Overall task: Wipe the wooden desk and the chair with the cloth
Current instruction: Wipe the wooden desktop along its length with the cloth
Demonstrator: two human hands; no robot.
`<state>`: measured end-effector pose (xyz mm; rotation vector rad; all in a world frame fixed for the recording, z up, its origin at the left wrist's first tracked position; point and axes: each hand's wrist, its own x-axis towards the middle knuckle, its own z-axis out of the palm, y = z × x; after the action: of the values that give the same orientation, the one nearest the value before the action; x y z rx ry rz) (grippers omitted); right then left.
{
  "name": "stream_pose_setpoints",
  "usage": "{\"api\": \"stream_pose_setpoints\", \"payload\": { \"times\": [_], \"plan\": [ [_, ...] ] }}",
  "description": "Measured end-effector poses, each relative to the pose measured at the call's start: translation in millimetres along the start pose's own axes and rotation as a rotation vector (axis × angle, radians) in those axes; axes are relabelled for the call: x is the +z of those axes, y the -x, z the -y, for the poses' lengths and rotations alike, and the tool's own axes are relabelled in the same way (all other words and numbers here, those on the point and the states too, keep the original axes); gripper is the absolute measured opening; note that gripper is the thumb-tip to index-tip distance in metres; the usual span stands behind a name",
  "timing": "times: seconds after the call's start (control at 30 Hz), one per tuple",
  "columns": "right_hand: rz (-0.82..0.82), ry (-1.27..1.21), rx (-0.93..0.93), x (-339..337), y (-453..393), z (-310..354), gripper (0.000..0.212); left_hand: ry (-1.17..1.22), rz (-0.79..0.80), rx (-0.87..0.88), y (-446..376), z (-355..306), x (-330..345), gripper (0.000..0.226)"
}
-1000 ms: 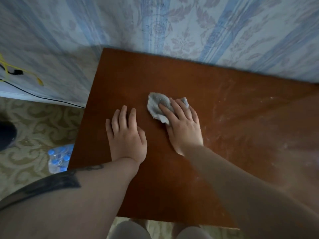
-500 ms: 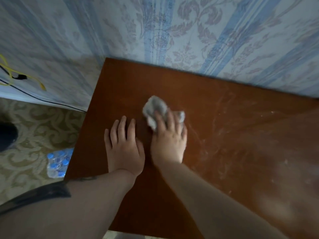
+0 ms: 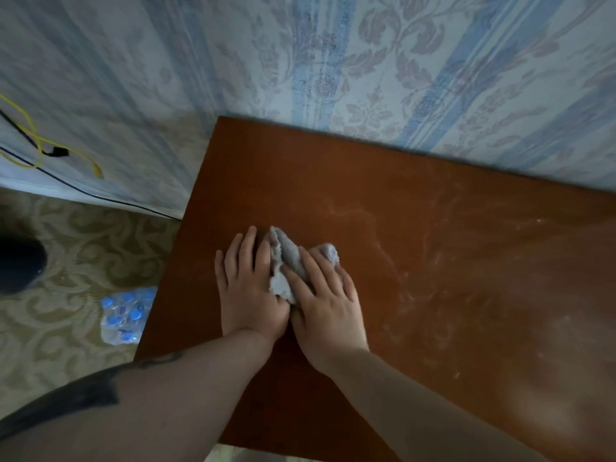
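My right hand (image 3: pixel 320 295) presses the cloth (image 3: pixel 286 261) flat-fingered onto the surface (image 3: pixel 433 261) to rub off dust. My left hand (image 3: pixel 248 288) lies open at its 9 o'clock, bracing me. No chair in view.

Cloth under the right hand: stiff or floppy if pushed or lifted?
The cloth looks floppy: it bunches into folds under the right hand. Probably light and would droop when lifted. Pushed across the wooden desk, it likely crumples rather than sliding flat.
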<state>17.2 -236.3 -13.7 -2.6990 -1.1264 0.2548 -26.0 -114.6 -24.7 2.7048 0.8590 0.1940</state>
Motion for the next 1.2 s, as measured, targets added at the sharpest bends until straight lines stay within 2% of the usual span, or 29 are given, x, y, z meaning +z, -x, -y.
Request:
{"api": "stream_pose_setpoints", "payload": {
  "times": [0.07,0.1,0.2,0.27,0.37,0.43,0.5,0.57,0.67,0.73,0.83,1.07,1.13,1.2],
  "plan": [
    [0.019,0.105,-0.175,-5,14,-34,0.058,0.042,0.004,-0.005,0,1,-1,0.058],
    [0.021,0.133,-0.157,-8,15,-48,0.061,0.067,-0.007,-0.012,0,1,-2,0.057],
    [-0.028,0.055,0.257,-16,-6,-45,0.058,0.101,-0.041,-0.035,0,-1,-4,0.055],
    [-0.060,-0.037,0.391,-12,-19,-12,0.059,0.100,-0.036,-0.040,1,-1,-3,0.056],
    [-0.003,-0.118,0.259,-6,-5,15,0.058,0.112,0.001,-0.035,0,1,-5,0.054],
    [0.020,-0.030,0.127,-8,24,8,0.053,0.111,0.020,-0.039,0,1,-4,0.052],
    [0.047,0.076,0.085,-16,45,-5,0.053,0.108,0.000,-0.031,0,1,-5,0.052],
    [0.048,0.100,0.133,-24,45,-15,0.057,0.111,-0.008,-0.029,0,0,-5,0.051],
    [-0.042,-0.027,0.234,-31,28,-19,0.056,0.096,0.001,-0.040,1,0,-5,0.051],
    [-0.086,-0.006,0.171,-25,26,-17,0.048,0.084,-0.006,-0.040,0,-1,-6,0.050],
    [-0.008,0.071,0.144,-7,32,-16,0.052,0.049,0.002,-0.022,0,-3,-5,0.051],
    [-0.039,0.069,0.416,4,0,10,0.058,-0.016,0.056,-0.043,-1,-5,-4,0.053],
    [-0.031,0.062,0.342,3,12,16,0.057,-0.008,0.055,-0.049,-2,-6,-6,0.052],
    [0.037,0.086,0.114,2,35,7,0.056,0.002,0.047,-0.046,-1,-5,-6,0.050]
  ]
}}
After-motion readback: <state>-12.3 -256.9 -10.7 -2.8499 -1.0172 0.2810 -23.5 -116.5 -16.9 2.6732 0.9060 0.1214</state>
